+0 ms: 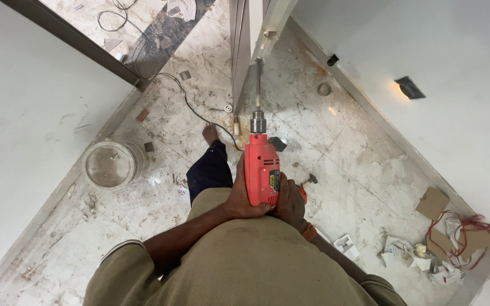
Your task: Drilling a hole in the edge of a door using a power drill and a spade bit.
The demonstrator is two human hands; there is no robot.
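A red power drill (pixel 261 167) is held out in front of my body, its long bit (pixel 258 85) pointing forward against the edge of a white door (pixel 244 39). My left hand (pixel 239 195) wraps the left side and rear of the drill body. My right hand (pixel 290 201) grips the drill's handle on the right side. Both hands press close to my stomach. A black cable (pixel 197 110) trails across the marble floor (pixel 341 147) toward the doorway.
A clear plastic bucket (pixel 112 164) stands by the left wall. Cardboard scraps, paper packaging and red wire (pixel 457 235) lie in the right corner. My bare foot (pixel 210 134) and dark trouser leg stand under the drill. A wall socket opening (pixel 409 88) is on the right wall.
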